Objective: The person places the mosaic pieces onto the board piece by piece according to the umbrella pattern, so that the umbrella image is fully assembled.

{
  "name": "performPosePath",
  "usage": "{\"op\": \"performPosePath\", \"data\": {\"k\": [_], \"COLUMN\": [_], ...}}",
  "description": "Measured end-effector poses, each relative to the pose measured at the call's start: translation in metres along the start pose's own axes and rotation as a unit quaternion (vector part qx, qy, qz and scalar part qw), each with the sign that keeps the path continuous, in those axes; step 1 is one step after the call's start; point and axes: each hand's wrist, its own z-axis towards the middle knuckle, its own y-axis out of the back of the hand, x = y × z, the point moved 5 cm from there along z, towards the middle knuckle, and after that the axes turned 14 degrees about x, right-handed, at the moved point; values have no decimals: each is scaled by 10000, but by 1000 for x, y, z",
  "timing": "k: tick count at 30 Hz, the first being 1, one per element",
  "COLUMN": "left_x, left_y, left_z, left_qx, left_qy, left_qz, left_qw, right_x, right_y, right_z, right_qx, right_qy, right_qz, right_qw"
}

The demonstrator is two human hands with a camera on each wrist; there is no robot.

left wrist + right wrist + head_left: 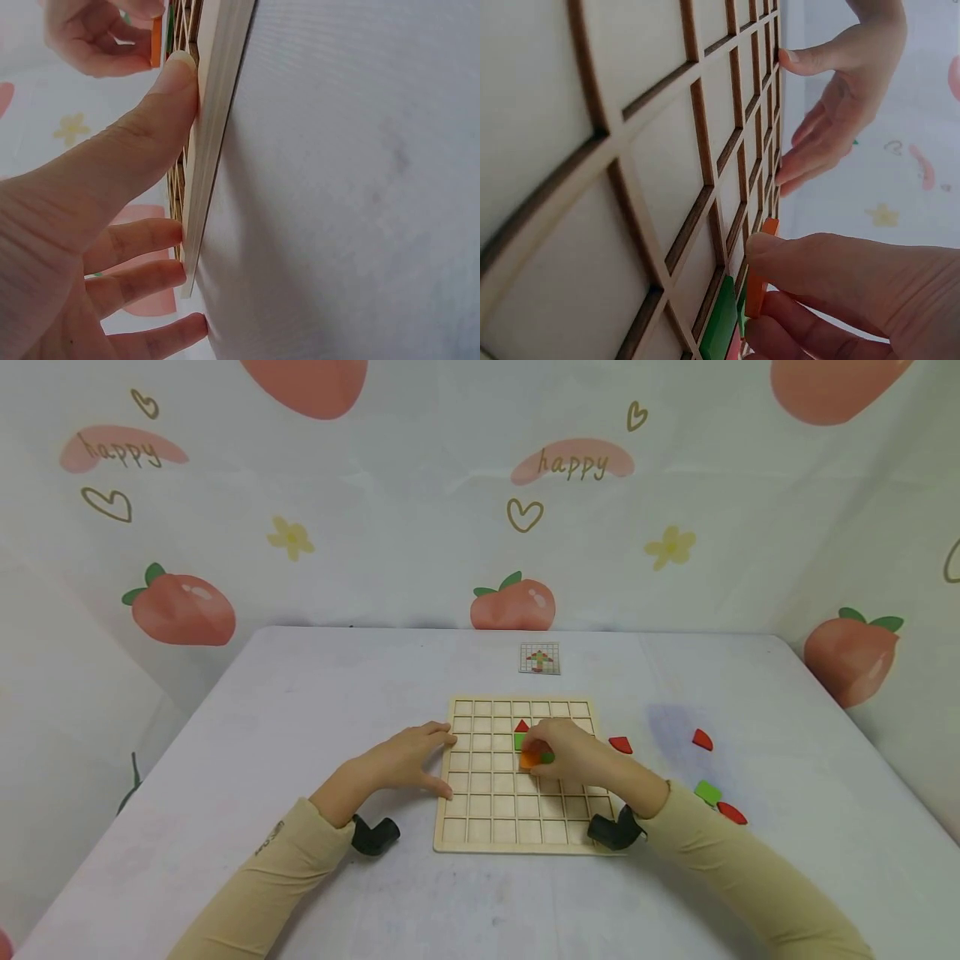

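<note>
A: What is held by the right hand (564,752)?

B: An orange piece (529,761) is pinched there. It is caught between the thumb and the curled fingers, and in the right wrist view a bit of it is seen jutting past the thumb, on the side turned toward the left hand (401,762).

A: Where is the piece placed over the wooden board (502,831)?

B: It is held at the middle of the grid, just nearer the wearer than a light green square (518,742), which is topped by a red triangle (522,725). Whether the board is touched by the orange piece cannot be told.

A: Is anything else found close to that grip?

B: A dark green piece (720,321) is seen just beside the orange one, under the right hand.

A: And how is the left hand set?

B: Its fingers and thumb are spread loosely with nothing grasped; the board's left edge is touched by the thumb.

A: What is laid out around the board?

B: A small picture card (540,658) is placed beyond the far edge, and a red piece (620,745) is set just off the right edge.
</note>
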Motion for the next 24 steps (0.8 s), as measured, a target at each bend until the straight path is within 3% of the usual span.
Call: {"op": "performPosePath", "data": {"k": [8, 24], "left_x": [-1, 0], "left_y": [0, 1], "left_z": [-1, -1], "left_qx": [31, -9], "left_qy": [18, -35], "left_qz": [-28, -30], "left_qw": [10000, 10000], "right_x": [1, 4], "right_y": [-1, -2], "right_z": [3, 7], "right_qx": [69, 22], "right_qy": [-165, -37], "right_qz": [-51, 20], "right_qw": [9998, 10000]}}
